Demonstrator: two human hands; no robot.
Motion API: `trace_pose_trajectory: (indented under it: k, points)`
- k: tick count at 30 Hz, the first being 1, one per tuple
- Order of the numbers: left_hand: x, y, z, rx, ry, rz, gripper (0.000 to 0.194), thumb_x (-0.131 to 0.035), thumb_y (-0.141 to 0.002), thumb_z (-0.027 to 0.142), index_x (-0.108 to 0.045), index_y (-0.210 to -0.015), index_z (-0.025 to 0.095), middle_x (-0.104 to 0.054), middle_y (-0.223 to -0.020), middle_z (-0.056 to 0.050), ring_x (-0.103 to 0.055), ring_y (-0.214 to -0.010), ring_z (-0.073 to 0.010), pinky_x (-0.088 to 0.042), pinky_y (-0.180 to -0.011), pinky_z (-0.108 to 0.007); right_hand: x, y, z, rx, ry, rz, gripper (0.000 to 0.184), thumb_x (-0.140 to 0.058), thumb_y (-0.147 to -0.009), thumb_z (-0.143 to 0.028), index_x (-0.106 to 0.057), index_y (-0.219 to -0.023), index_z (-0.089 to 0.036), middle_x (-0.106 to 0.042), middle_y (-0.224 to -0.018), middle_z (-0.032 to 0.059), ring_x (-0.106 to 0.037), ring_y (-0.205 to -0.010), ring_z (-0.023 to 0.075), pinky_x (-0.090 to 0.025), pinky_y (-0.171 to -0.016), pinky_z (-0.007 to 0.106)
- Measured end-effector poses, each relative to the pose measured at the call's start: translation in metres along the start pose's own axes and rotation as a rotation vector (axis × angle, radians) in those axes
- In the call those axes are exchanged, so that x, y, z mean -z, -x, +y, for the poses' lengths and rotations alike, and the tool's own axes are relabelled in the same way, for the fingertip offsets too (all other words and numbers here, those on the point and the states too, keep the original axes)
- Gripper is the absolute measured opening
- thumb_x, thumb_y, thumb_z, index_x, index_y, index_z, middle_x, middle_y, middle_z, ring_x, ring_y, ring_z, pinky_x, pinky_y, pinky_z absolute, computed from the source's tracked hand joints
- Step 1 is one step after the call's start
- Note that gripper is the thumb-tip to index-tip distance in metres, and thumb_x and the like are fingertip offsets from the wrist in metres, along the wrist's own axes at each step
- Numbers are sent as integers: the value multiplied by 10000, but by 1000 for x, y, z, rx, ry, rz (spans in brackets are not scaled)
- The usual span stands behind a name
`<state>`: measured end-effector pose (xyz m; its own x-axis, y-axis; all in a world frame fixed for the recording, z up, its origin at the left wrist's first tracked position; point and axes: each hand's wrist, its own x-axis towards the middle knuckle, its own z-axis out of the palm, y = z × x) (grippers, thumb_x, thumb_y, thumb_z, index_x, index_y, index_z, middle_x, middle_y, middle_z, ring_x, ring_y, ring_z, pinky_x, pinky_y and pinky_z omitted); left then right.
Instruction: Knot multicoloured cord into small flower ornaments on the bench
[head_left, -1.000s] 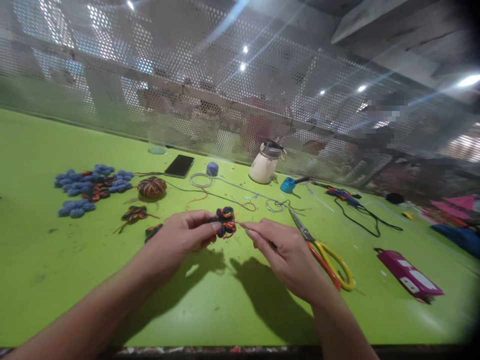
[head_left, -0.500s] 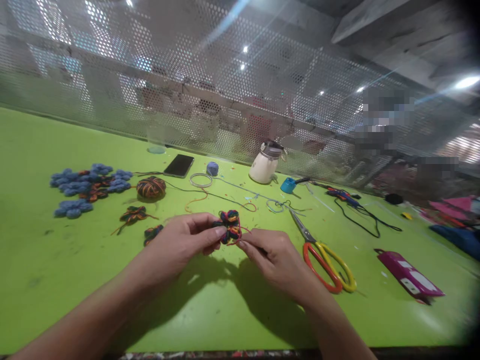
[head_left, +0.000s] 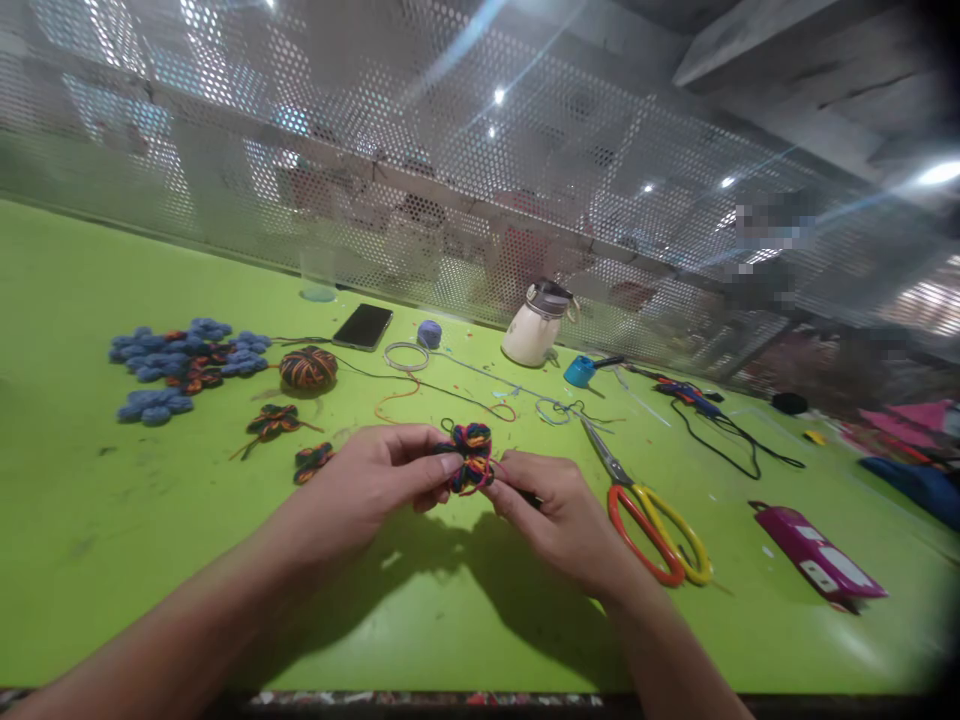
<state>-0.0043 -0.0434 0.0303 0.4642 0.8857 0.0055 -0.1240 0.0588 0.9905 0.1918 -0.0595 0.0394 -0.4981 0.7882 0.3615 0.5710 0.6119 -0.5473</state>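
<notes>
My left hand (head_left: 397,470) is closed, pinching a multicoloured yarn flower (head_left: 474,442) in dark green, orange, yellow and pink between thumb and fingers. My right hand (head_left: 551,505) is closed at the flower's right edge, its fingertips against the petals. A slim dark-handled tool (head_left: 531,498) shows between its fingers; the tip is hidden at the flower. Pink yarn runs along the flower's edge beside those fingertips. Left of my hands lie another multicoloured yarn flower (head_left: 273,422) with loose tails and a smaller yarn piece (head_left: 313,462), partly behind my left hand.
Blue yarn flowers (head_left: 154,405) and a multicoloured yarn ball (head_left: 308,369) lie left. Behind are a phone (head_left: 363,327), a blue yarn ball (head_left: 429,334) and a pale jug (head_left: 534,325). Scissors (head_left: 622,480), a glue gun (head_left: 686,394) and a purple power strip (head_left: 817,555) lie right.
Both hands and the flower have shifted slightly right in view. The flower is turned a little, and its top petals now show a dark loop at the upper left.
</notes>
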Motion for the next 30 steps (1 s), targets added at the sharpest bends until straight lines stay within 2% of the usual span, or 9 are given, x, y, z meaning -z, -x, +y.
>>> trace_pose_trajectory:
  k: [9, 17, 24, 30]
  points:
    - [0, 2, 3, -4, 44, -47, 183, -641, -784, 329, -672, -819, 151, -598, -739, -21, -470, -641, -106, -351, -617, -257, 3, -1, -1, -41, -182, -75, 300, -473, -912, -296, -611, -703, -131, -533, -641, 23, -478, -597, 114, -363, -568, 251]
    - [-7, 6, 11, -23, -56, 24, 158, -630, -773, 298, -660, -752, 144, -567, -639, 11, -426, -572, -92, -319, -552, -234, 2, -1, 0, -13, -125, -45, 309, -467, -917, -279, -600, -683, -127, -534, -639, 29, -480, -599, 114, -350, -560, 252]
    - [-10, 6, 16, -42, -147, 51, 138, -585, -787, 263, -642, -734, 149, -578, -656, 14, -445, -587, -100, -324, -548, -229, -1, 1, 0, -18, -72, -33, 295, -461, -916, -268, -586, -685, -134, -505, -612, 13, -459, -579, 109, -334, -555, 250]
    - [-11, 7, 14, -49, -147, 31, 139, -580, -783, 276, -645, -751, 157, -580, -658, 12, -446, -579, -106, -336, -551, -235, -2, 0, -4, -36, -252, -59, 342, -457, -919, -325, -538, -634, -152, -495, -588, -4, -461, -560, 101, -349, -545, 233]
